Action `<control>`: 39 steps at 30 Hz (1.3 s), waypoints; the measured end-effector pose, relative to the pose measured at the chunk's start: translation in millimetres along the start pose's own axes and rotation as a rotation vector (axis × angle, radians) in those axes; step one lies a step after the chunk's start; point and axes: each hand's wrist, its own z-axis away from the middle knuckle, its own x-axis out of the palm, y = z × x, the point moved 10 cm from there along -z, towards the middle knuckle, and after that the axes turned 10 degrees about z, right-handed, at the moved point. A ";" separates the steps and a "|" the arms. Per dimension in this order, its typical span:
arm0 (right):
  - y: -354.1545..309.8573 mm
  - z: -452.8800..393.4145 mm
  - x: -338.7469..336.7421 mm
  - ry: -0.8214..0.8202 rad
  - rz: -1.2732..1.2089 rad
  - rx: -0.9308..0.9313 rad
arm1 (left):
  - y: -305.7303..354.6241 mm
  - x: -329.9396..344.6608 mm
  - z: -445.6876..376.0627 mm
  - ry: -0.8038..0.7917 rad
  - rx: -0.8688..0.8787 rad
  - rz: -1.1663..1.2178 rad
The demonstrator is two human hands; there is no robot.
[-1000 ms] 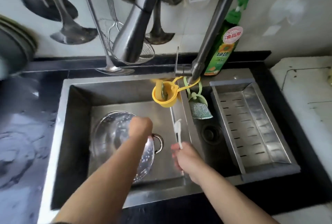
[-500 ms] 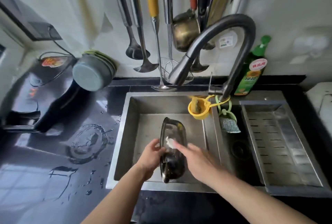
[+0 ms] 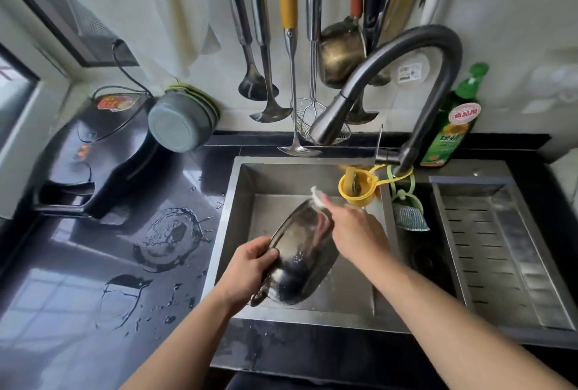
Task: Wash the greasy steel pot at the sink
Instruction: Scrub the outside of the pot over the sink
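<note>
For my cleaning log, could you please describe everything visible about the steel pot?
The steel pot is shiny, wet and rounded, with a loop handle at its near end. It is tilted on its side over the left sink basin. The left hand grips its rim; the right hand presses a white scrubber against it.

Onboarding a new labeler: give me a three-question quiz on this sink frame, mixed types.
1. True or false: water is running from the tap.
2. Which hand grips the pot by its rim? A) left B) right
3. Fill in: the right hand presses a white ____ against the pot.

Key: 1 false. 2 A, the left hand. 3 cloth.
</note>
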 end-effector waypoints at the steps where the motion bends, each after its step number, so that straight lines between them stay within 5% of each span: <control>1: -0.7 1.5 -3.4 0.003 0.004 0.008 | 2.1 0.3 2.8 -0.013 -0.001 0.006; 5: -62.9 44.2 -5.5 -0.033 0.047 -0.270 | 9.5 -1.9 4.3 -0.023 0.040 -0.011; 9: 14.3 -5.1 -11.7 0.013 0.026 0.059 | 20.5 -2.2 10.4 -0.058 0.088 0.006; 13: 5.8 7.2 3.0 -0.038 -0.170 0.008 | 18.7 -12.9 16.6 -0.096 0.071 0.027; 18: 57.8 -13.2 4.9 -0.059 -0.322 0.194 | 33.6 -16.7 19.6 -0.111 0.082 0.006; 22: -5.9 1.2 -12.8 -0.012 -0.356 -0.103 | 38.4 -25.7 15.5 -0.084 0.088 0.024; 27: 6.9 8.7 -28.6 0.040 -0.128 -0.004 | 32.0 -25.5 18.9 -0.053 0.075 0.077; 31: -68.6 47.3 -20.7 0.038 -0.077 -0.308 | 28.2 -20.2 16.3 -0.048 0.085 0.110; 34: -2.2 1.7 -32.4 0.128 -0.042 0.013 | 32.3 -17.9 17.3 -0.011 0.102 0.130; 36: 12.9 4.4 -33.4 0.092 -0.052 0.064 | 31.1 -20.4 17.4 0.000 0.093 0.165; 39: -58.9 44.9 -27.8 0.034 -0.111 -0.256 | 29.4 -21.0 15.9 0.020 0.084 0.172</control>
